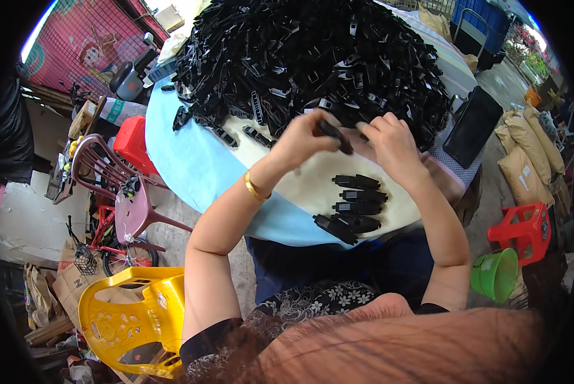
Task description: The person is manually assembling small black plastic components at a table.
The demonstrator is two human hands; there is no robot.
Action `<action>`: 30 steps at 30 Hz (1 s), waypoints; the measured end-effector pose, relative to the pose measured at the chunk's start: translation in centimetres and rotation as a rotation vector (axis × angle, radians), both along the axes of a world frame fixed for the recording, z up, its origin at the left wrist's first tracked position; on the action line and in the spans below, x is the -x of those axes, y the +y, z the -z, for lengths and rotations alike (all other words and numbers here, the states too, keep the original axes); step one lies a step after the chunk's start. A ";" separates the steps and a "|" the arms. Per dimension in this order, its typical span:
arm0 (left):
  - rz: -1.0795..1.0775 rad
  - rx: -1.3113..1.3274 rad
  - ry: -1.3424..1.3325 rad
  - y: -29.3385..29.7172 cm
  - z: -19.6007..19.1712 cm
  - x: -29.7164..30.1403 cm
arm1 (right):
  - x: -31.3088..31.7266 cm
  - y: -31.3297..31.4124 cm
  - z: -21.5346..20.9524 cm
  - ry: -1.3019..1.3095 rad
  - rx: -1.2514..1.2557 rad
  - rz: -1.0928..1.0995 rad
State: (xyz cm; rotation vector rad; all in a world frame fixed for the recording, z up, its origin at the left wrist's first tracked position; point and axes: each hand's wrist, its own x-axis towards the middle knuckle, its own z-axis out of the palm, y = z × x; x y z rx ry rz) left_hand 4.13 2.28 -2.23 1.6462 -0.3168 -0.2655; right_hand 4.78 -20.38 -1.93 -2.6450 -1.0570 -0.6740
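Observation:
My left hand (pixel 307 139), with a gold bangle at its wrist, is closed round a dark, elongated black plastic piece (pixel 335 136). Just to its right, my right hand (pixel 391 144) has its fingers drawn together in a pinch. Whatever lies between those fingertips is too small and blurred to make out. Below both hands, several black plastic pieces (pixel 358 208) lie in a short column on the cloth, some touching. A large heap of similar black parts (pixel 312 57), with greyish shiny bits, rises beyond my hands. A few loose parts (pixel 225 136) lie at its left edge.
A pale blue and cream cloth (pixel 197 173) covers the table. A black phone-like slab (pixel 473 127) stands at the right edge. Around the table are a pink chair (pixel 133 208), a yellow chair (pixel 139 313), a red stool (pixel 522 233), a green bucket (pixel 495 275) and brown sacks (pixel 524 169).

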 end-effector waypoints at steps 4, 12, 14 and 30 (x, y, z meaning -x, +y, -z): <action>0.120 -0.356 -0.100 -2.0 0.4 1.2 | 0.1 -1.4 -0.2 -0.043 -0.067 -0.049; -0.072 -0.592 -0.423 -3.2 -0.1 3.1 | 2.2 -3.5 -2.1 0.327 -0.150 -0.267; -0.077 -0.589 -0.426 -3.1 0.1 3.1 | 2.8 -3.7 -2.7 0.380 -0.140 -0.268; -0.051 -0.596 -0.451 -2.9 0.2 2.9 | 2.8 -2.6 -1.5 0.286 -0.174 -0.297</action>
